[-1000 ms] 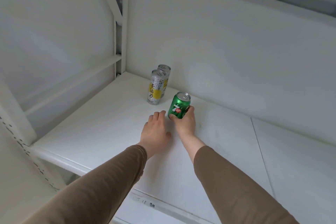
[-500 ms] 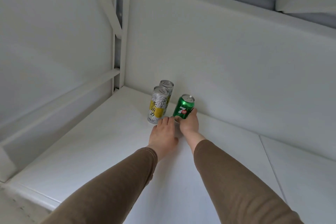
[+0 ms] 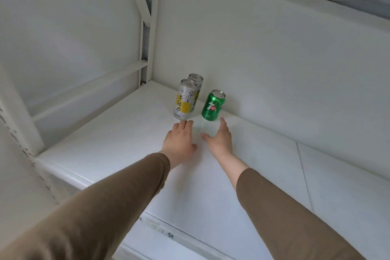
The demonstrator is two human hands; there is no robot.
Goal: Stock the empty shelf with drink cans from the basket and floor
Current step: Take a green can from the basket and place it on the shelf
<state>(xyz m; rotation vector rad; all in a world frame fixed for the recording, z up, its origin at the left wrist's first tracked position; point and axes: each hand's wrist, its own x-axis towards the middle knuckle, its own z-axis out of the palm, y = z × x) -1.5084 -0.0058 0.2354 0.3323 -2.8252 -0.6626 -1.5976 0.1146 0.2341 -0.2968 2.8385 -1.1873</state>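
Three drink cans stood upright on the white shelf [image 3: 118, 154], toward its back left corner, close to the rear panel [image 3: 263, 59]. Both arms reached in over the board, each in a brown sleeve [image 3: 118, 200]. Nearest the corner were two tall silver-and-yellow cans [image 3: 185, 99], one directly behind the other and apparently touching. Just to their right, a little apart, stood the shorter green 7up can [image 3: 213, 106]. The left hand [image 3: 179, 139] lay palm down with fingers together and extended, empty, its tips just short of the front tall can. The right hand [image 3: 219, 138] was spread wide, thumb out, holding nothing, fingertips just beside the green can's base.
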